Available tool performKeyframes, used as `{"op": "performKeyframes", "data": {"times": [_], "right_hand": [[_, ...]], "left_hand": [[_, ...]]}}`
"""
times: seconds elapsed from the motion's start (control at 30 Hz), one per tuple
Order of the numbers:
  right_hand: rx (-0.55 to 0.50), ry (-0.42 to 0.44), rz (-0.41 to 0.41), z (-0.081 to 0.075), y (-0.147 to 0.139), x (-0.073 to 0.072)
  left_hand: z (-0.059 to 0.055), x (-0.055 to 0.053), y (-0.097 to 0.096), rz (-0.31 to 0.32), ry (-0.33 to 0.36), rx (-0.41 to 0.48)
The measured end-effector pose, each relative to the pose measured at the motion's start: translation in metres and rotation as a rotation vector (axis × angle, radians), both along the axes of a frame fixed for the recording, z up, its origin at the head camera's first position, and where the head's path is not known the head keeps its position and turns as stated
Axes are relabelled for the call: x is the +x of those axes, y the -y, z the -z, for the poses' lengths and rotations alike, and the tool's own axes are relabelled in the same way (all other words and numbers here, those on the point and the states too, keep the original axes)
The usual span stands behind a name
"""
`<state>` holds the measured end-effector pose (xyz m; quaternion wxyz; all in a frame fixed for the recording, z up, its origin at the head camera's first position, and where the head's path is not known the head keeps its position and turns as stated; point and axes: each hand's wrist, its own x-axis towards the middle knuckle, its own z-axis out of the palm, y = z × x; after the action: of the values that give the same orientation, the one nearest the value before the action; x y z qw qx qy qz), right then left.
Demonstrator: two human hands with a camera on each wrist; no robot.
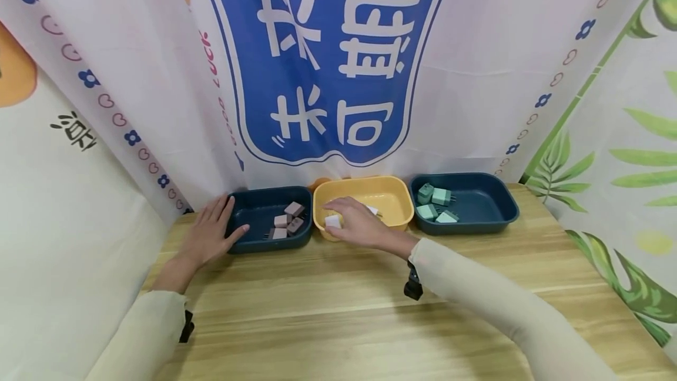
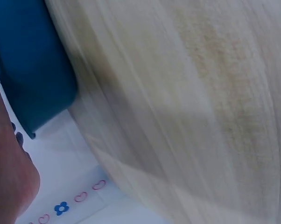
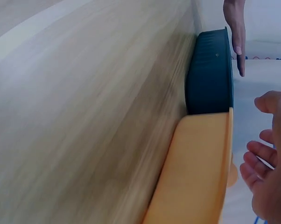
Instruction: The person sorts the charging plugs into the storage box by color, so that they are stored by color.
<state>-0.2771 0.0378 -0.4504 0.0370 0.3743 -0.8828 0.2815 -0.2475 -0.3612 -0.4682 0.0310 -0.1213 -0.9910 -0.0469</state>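
My left hand (image 1: 207,234) rests at the left end of a dark blue tray (image 1: 248,247), fingers extended and thumb over the rim. Several pinkish charger plugs (image 1: 288,220) lie in that tray's right part. Over the yellow tray (image 1: 391,186) hovers my right hand (image 1: 358,222), thumb and fingers apart. A white charger plug (image 1: 333,221) shows between them in the head view, while the right wrist view shows nothing gripped by the right hand (image 3: 271,158). Another white plug (image 1: 373,210) is partly hidden behind the hand.
To the right stands a second dark blue tray (image 1: 483,227) with several green charger plugs (image 1: 441,196) on its left side. The three trays line up along the back of the wooden table (image 1: 296,310). A printed curtain (image 1: 476,104) hangs right behind them.
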Motion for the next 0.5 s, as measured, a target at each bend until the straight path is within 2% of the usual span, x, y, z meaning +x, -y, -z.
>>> {"op": "performKeyframes", "data": {"times": [0.27,0.37,0.5], "right_hand": [[0.087,-0.065,0.074,-0.009,-0.039,0.004],[0.112,-0.118,0.089,-0.011,-0.06,0.006],[0.166,-0.189,0.108,-0.012,-0.091,0.008]], "left_hand": [[-0.011,0.011,-0.015,0.011,-0.035,-0.042],[-0.018,0.017,-0.018,0.009,-0.03,-0.023],[-0.025,0.024,-0.014,0.012,-0.03,0.006]]}}
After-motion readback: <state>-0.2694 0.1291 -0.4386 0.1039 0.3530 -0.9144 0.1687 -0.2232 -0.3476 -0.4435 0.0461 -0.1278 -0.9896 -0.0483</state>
